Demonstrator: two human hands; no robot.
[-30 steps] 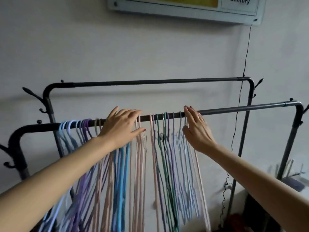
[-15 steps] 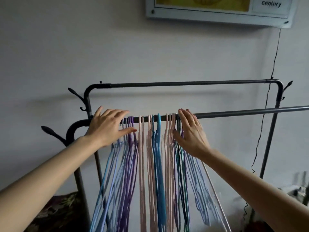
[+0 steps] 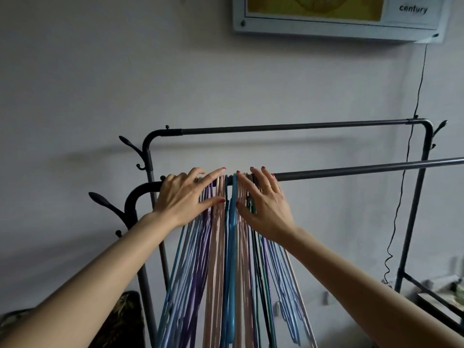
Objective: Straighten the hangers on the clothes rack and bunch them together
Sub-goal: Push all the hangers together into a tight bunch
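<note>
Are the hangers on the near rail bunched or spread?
Bunched: the hangers crowd together between the left hand and right hand; the rail beside is bare.

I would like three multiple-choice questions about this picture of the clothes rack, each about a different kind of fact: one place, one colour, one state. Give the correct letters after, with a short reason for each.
1. Where do the hangers hang?
A. on the near rail
B. on the far rail
C. on a side hook

2. What colour is the hanger in the gap between the two hands?
A. black
B. bright blue
C. yellow

3. How are the hands placed?
A. both hang idle below the rail
B. one lifts a hanger off
C. both press flat against the bunch from opposite sides

Answers:
1 A: the hooks sit on the near rail, and the far rail is bare.
2 B: a bright blue hanger shows between the thumbs.
3 C: the left hand and the right hand have straight fingers on either side of the bunch.
</note>
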